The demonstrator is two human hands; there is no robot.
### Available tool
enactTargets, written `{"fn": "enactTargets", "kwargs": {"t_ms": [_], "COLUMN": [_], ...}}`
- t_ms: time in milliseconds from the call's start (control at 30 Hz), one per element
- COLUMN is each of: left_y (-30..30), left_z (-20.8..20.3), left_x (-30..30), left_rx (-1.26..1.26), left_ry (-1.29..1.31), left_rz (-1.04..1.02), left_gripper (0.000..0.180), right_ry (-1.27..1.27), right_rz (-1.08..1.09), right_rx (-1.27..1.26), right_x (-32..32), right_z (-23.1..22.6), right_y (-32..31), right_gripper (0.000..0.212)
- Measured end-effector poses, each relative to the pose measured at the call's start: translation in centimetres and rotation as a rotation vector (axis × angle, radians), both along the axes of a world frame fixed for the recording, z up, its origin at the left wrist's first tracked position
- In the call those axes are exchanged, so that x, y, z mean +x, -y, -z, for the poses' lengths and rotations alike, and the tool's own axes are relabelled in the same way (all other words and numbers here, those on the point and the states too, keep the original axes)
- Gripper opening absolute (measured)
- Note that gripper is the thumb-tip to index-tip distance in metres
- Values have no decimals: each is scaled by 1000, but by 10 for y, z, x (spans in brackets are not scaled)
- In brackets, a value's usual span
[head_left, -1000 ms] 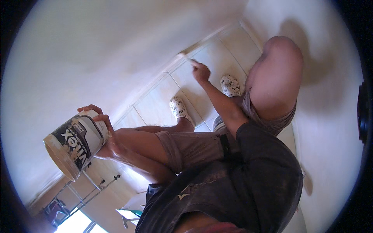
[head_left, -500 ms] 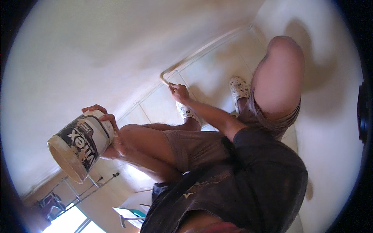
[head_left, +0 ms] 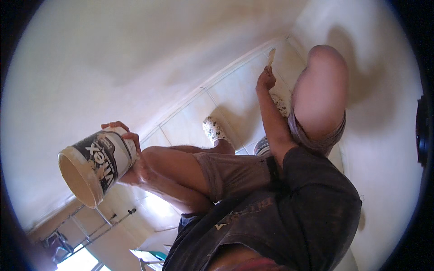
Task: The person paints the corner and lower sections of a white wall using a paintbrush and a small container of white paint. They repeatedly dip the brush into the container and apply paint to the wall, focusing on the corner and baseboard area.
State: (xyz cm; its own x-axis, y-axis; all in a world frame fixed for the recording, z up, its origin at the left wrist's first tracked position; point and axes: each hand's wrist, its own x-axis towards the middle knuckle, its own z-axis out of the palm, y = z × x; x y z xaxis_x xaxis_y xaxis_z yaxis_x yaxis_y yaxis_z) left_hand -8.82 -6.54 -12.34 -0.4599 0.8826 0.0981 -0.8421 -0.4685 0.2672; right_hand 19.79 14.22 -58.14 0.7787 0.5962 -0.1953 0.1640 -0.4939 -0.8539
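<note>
My left hand grips a white and black paint bucket near its base, fingers wrapped round the side. The bucket tilts with its open rim toward the lower left, and its beige-coated inside shows. On the other side, my right hand is closed round a slim, light-brown paintbrush. The brush points up toward the far corner, close to the foot of the wall. From this view I cannot tell whether its tip touches the wall or the floor.
My knees are bent over the tiled floor, feet in spotted clogs. A second wall stands close on my right. At lower left are a metal frame and a bright window. A dark striped round thing sits between my legs.
My right hand has moved right and farther away along the foot of the wall, carrying the brush. The bucket in my left hand has shifted slightly, showing more of its inside.
</note>
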Motion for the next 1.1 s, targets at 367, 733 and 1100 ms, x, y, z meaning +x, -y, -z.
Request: {"fn": "enactTargets", "kwargs": {"t_ms": [367, 733, 1100], "left_y": [-5, -26, -25], "left_z": [1, -18, -7], "left_x": [8, 21, 16], "left_rx": [60, 54, 98], "left_ry": [-21, -17, -36], "left_rz": [15, 121, 114], "left_gripper": [73, 71, 72], "right_ry": [408, 49, 235], "right_rz": [-1117, -47, -897], "right_rx": [49, -89, 276], "right_x": [-31, 68, -49], "right_z": [1, -34, -35], "right_y": [82, -39, 75], "right_gripper": [29, 37, 25]}}
